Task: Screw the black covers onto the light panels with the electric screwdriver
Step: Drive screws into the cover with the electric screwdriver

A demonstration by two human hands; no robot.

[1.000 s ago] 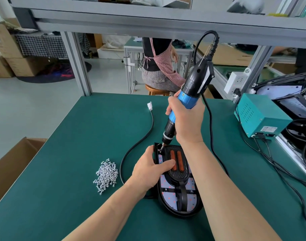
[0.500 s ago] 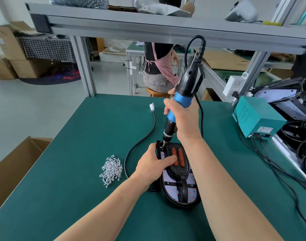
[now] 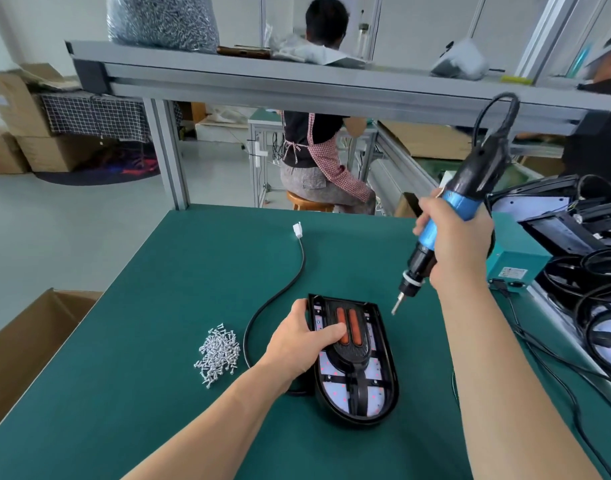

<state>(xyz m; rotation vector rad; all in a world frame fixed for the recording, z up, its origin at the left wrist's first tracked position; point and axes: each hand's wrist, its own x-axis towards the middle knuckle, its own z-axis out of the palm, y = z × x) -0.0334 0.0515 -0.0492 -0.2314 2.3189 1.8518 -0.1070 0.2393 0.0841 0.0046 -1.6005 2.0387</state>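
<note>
One light panel (image 3: 375, 377) in left hand (image 3: 297, 337); screwdriver (image 3: 470, 187) in right hand (image 3: 460, 247).

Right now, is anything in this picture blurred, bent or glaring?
Head view: the wide lens splays the table edges and leans the shelf posts; light is soft and even, no harsh glare on the light panel; the electric screwdriver in the right hand looks smeared at its bit, while the screws look crisp.

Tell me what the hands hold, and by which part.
Right hand: the electric screwdriver, by its blue grip. Left hand: the light panel, by its far left edge, thumb on the black cover.
</note>
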